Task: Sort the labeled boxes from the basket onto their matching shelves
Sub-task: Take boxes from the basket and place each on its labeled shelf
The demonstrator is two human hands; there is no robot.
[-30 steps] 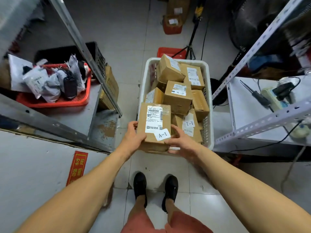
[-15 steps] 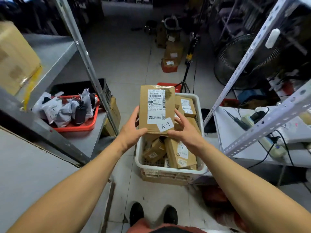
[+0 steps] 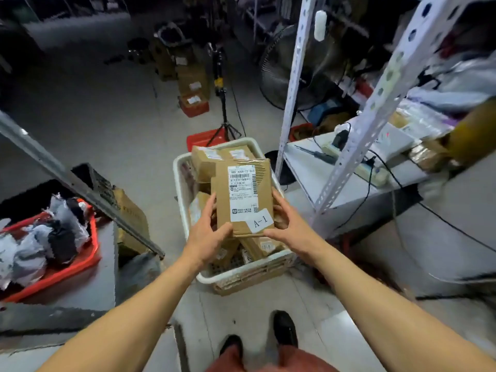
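Two shelving racks are seen framing the aisle: a grey rack (image 3: 80, 189) on the left, a white rack (image 3: 335, 167) on the right. Between them, on the floor, a white basket (image 3: 241, 275) is found, and plenty of cardboard boxes are left inside it. On the left shelf a red tray (image 3: 80, 261) of wrapped parcels is parked. Above the basket's near half, the A-1 box (image 3: 243, 197) is held up, label face toward the camera, its long axis running near to far. It is clamped from both sides: the left hand (image 3: 206, 234) is wrapped round its left edge, thumb across the near corner; the right hand (image 3: 288, 226) is curled against its right edge, thumb under the A-1 tag. Neither hand is nearer; the box sits dead centre between the fingers. A carry to the matching shelf is judged to come next, though no shelf label can be read.
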